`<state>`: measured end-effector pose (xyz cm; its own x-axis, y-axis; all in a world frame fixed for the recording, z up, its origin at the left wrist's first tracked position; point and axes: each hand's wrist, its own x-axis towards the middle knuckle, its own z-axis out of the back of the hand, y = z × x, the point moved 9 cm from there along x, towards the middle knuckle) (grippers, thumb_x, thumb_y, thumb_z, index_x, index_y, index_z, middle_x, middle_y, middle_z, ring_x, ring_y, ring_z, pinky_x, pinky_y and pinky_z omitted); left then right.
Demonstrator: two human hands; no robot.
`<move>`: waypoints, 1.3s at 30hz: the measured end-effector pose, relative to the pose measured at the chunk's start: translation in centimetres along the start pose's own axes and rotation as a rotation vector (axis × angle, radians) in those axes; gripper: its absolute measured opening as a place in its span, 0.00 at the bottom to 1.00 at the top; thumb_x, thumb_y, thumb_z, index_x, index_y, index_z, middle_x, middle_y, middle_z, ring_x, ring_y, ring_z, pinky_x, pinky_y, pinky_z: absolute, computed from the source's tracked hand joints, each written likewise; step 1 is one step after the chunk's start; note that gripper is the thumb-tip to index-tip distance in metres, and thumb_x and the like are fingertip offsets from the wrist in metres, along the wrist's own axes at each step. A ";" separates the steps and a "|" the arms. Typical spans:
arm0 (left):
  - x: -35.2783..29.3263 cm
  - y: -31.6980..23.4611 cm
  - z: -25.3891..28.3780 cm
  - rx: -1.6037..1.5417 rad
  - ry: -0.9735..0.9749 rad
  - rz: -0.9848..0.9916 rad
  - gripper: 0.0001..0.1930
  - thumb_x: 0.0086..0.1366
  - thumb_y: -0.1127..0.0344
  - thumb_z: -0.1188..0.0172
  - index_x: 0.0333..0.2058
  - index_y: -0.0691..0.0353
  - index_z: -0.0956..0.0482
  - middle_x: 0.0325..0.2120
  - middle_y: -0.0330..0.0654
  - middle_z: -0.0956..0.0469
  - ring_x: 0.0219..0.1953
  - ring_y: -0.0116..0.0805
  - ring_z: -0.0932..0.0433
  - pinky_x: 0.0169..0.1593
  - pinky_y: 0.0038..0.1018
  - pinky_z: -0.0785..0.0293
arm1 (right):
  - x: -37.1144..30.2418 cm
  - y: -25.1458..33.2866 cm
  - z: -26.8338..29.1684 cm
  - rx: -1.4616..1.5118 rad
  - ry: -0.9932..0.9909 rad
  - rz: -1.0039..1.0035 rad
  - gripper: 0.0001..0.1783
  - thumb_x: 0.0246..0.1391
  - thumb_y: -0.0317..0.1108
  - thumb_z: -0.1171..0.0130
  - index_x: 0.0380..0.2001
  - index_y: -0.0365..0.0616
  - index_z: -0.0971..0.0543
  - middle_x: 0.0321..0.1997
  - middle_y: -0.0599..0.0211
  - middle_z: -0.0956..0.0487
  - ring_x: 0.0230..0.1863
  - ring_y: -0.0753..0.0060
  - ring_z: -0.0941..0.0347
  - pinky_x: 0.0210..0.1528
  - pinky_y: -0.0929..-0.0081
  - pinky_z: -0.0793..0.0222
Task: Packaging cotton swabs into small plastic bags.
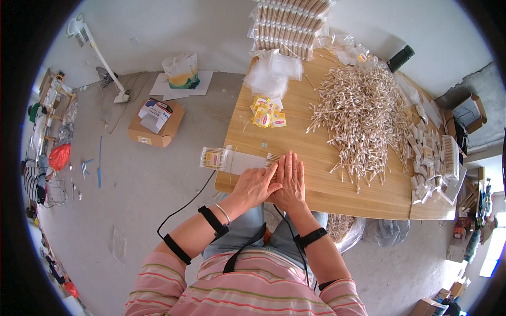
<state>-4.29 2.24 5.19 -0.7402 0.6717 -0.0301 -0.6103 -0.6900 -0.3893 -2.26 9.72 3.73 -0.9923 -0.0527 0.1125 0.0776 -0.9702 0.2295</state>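
Clear bag of cotton swabs (232, 160) lies at near-left edge of wooden worktop (316, 152), long axis left-right, label end pointing left; its right end hidden under hands. Left hand (255, 185) & right hand (290, 179) both flat, fingers out, pressing down on it, gripping nothing. Loose swab heap (363, 116) far right; yellow labels (268, 113) beyond.

The right hand (290, 179) and left hand (256, 185) are covering most of the row of cotton swabs (272, 159) lying under them on the surface (316, 152). The stack of swab packs (289, 23) is running off the top edge. The small yellow labels (268, 113) are showing print too small to tell
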 end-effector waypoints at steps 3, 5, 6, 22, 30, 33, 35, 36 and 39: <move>0.0 0.0 0.2 -0.019 -0.023 -0.003 0.33 0.67 0.46 0.51 0.60 0.66 0.39 0.35 0.53 0.21 0.38 0.51 0.22 0.44 0.42 0.28 | 0.0 0.0 -0.1 0.009 0.002 -0.007 0.48 0.52 0.59 0.50 0.64 0.31 0.44 0.72 0.43 0.52 0.74 0.48 0.61 0.73 0.54 0.72; 0.3 0.0 0.4 -0.035 -0.018 0.010 0.32 0.67 0.46 0.51 0.60 0.66 0.39 0.34 0.53 0.20 0.36 0.51 0.21 0.43 0.41 0.26 | -0.1 -0.1 -0.2 0.026 -0.006 -0.007 0.47 0.53 0.58 0.51 0.65 0.31 0.44 0.72 0.43 0.52 0.74 0.48 0.61 0.73 0.54 0.72; 0.5 0.1 0.5 -0.051 -0.013 0.022 0.32 0.67 0.47 0.50 0.60 0.67 0.39 0.33 0.53 0.20 0.35 0.51 0.20 0.41 0.40 0.25 | 0.0 -0.2 -0.3 -0.014 -0.010 -0.005 0.45 0.55 0.56 0.53 0.65 0.31 0.45 0.72 0.44 0.52 0.74 0.48 0.61 0.73 0.53 0.72; 1.2 0.1 0.8 -0.068 0.003 0.035 0.31 0.67 0.49 0.50 0.59 0.68 0.39 0.29 0.53 0.20 0.32 0.50 0.19 0.36 0.39 0.23 | 0.0 -0.3 -0.4 0.038 -0.006 -0.017 0.40 0.57 0.50 0.56 0.65 0.32 0.45 0.72 0.43 0.52 0.75 0.48 0.63 0.73 0.53 0.72; 1.0 0.5 0.6 -0.065 0.014 0.042 0.27 0.68 0.52 0.50 0.57 0.67 0.37 0.29 0.53 0.20 0.30 0.49 0.19 0.34 0.38 0.23 | 0.0 -0.1 -0.3 0.005 -0.032 -0.011 0.40 0.57 0.51 0.57 0.65 0.31 0.44 0.71 0.43 0.50 0.74 0.48 0.61 0.73 0.52 0.71; 1.2 0.4 0.9 -0.098 0.035 0.070 0.24 0.68 0.54 0.50 0.55 0.66 0.34 0.29 0.52 0.19 0.31 0.48 0.19 0.34 0.38 0.24 | 0.0 -0.2 -0.2 -0.003 -0.011 -0.011 0.42 0.57 0.53 0.55 0.65 0.31 0.45 0.71 0.42 0.50 0.74 0.46 0.61 0.73 0.51 0.70; 2.3 0.8 1.5 -0.088 0.013 0.086 0.22 0.67 0.56 0.49 0.53 0.65 0.32 0.30 0.51 0.19 0.31 0.48 0.19 0.35 0.39 0.24 | 0.0 -0.3 -0.1 -0.003 0.010 -0.009 0.44 0.56 0.54 0.53 0.65 0.30 0.47 0.71 0.41 0.51 0.74 0.45 0.61 0.73 0.50 0.70; 2.8 1.2 1.9 -0.085 -0.008 0.096 0.20 0.67 0.57 0.48 0.51 0.63 0.31 0.31 0.51 0.19 0.32 0.48 0.19 0.35 0.40 0.24 | -0.1 -0.3 0.2 0.025 0.011 0.000 0.47 0.55 0.58 0.52 0.65 0.30 0.46 0.71 0.40 0.51 0.74 0.44 0.61 0.72 0.50 0.70; 4.6 2.7 3.5 -0.101 -0.221 0.079 0.16 0.64 0.60 0.45 0.47 0.62 0.30 0.31 0.49 0.21 0.33 0.47 0.20 0.34 0.39 0.25 | 0.0 -0.1 0.1 0.015 0.001 0.013 0.55 0.52 0.68 0.52 0.64 0.27 0.46 0.71 0.39 0.52 0.73 0.43 0.61 0.72 0.49 0.69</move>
<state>-10.33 2.51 7.25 -0.8349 0.5338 0.1340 -0.5252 -0.7000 -0.4839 -2.25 9.89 3.79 -0.9913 -0.0656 0.1143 0.0919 -0.9658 0.2425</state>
